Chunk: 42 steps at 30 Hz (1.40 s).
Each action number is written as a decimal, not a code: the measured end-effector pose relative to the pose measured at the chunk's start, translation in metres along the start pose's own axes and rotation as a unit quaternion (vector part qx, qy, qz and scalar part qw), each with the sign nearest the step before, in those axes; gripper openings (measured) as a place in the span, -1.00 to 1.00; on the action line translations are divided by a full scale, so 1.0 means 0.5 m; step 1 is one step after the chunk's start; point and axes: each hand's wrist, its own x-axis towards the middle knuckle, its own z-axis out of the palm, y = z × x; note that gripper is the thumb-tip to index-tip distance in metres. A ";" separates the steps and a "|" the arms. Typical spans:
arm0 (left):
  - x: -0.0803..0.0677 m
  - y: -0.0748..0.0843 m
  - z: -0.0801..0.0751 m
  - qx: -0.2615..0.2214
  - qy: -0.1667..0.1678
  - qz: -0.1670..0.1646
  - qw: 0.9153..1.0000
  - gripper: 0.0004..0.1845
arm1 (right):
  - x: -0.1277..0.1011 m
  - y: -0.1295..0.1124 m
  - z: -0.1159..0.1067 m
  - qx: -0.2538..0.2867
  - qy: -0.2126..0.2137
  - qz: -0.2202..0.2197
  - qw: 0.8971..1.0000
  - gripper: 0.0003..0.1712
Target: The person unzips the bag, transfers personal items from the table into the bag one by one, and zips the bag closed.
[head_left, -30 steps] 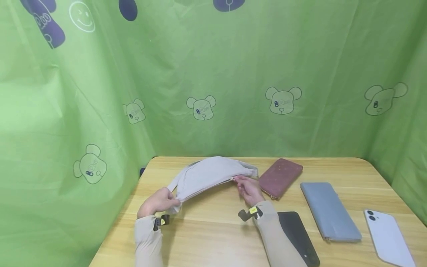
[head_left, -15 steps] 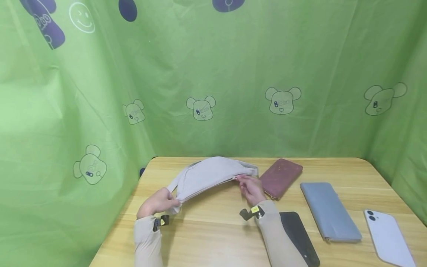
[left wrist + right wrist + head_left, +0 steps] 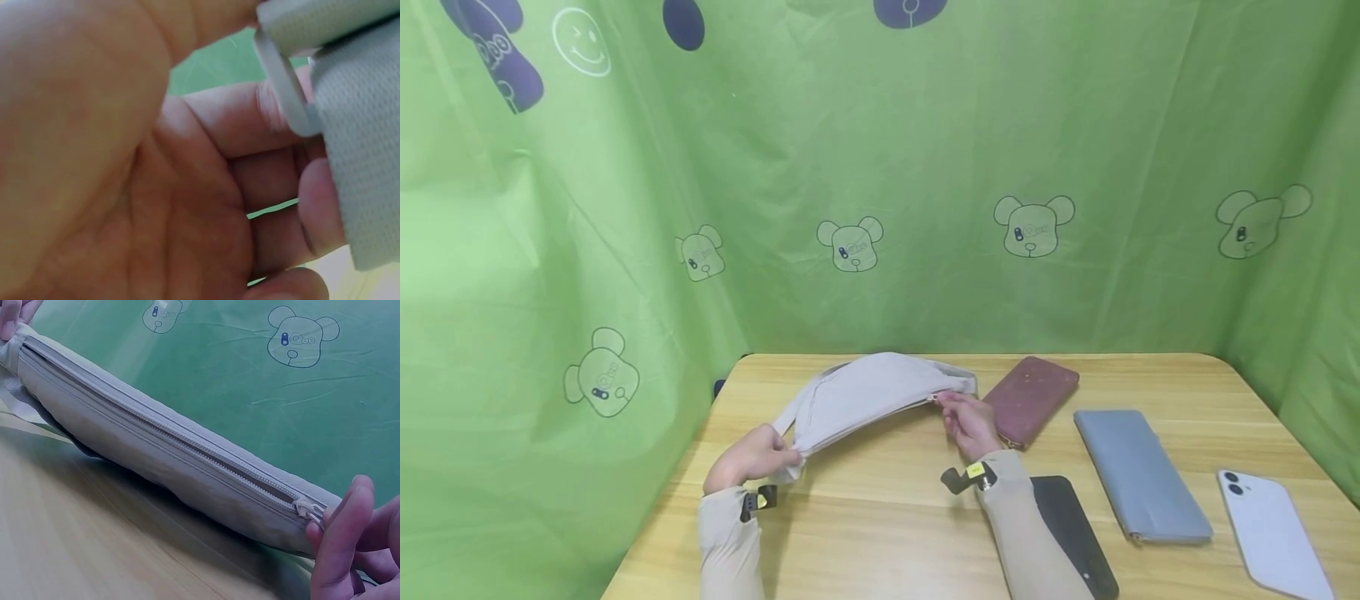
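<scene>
Right hand point(image 3: 972, 423) pinches zipper pull point(image 3: 307, 509), now nudged toward bag's point(image 3: 865, 392) right end; left hand point(image 3: 751, 456) grips the strap end; zipper nearly closed.

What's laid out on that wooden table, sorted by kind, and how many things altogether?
Bags: 1, a grey waist bag, gripped by the left hand at one end and pinched at its zip pull by the right hand.
Wallets: 2, maroon and grey-blue.
Phones: 2, black and white.
Total: 5.
</scene>
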 end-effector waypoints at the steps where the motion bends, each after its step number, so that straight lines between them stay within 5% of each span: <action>1: 0.000 0.001 0.000 0.000 0.000 -0.001 1.000 -0.72 | 0.000 0.000 0.000 -0.001 0.002 -0.001 1.000 -0.81; 42: -0.019 -0.008 -0.012 -0.004 -0.002 0.001 1.000 -0.74 | -0.011 -0.030 -0.005 -0.020 0.082 -0.041 0.996 -0.79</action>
